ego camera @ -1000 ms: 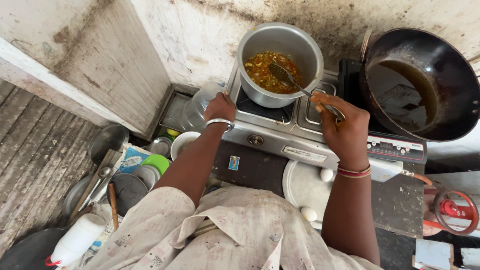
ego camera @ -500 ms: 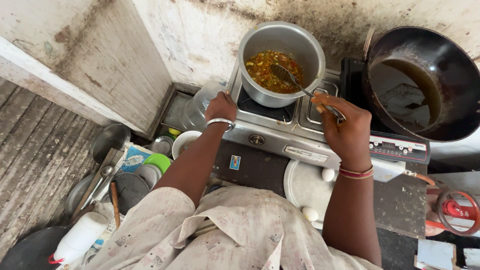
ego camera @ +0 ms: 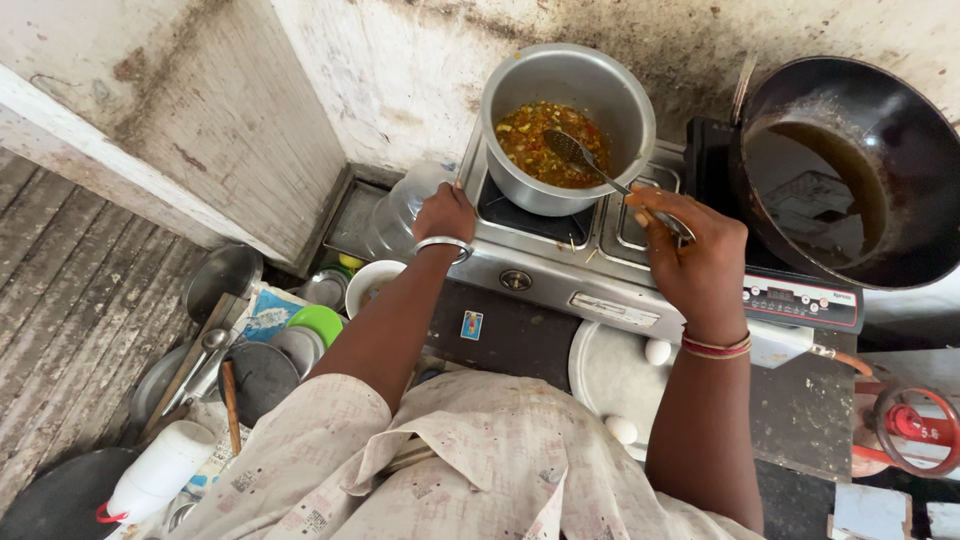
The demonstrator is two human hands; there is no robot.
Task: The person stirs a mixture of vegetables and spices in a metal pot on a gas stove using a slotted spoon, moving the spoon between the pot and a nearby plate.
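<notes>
A metal pot [ego camera: 590, 85] of chopped, reddish-yellow food stands on the left burner of a steel gas stove [ego camera: 560, 270]. My right hand [ego camera: 695, 250] grips the handle of a metal ladle [ego camera: 575, 150] whose bowl rests in the food. My left hand [ego camera: 445, 212], a metal bangle on its wrist, rests at the stove's left edge, close to a clear plastic jar; whether it grips anything is hidden.
A black wok [ego camera: 850, 170] with dark oil sits on an induction cooker at the right. A white plate [ego camera: 610, 375] with eggs lies below the stove. Bowls, lids, a green cup [ego camera: 318, 322] and a white bottle [ego camera: 160, 470] crowd the left. A red valve [ego camera: 915, 425] is at far right.
The ladle's bowl has shifted slightly within the food. Both hands stay where they were.
</notes>
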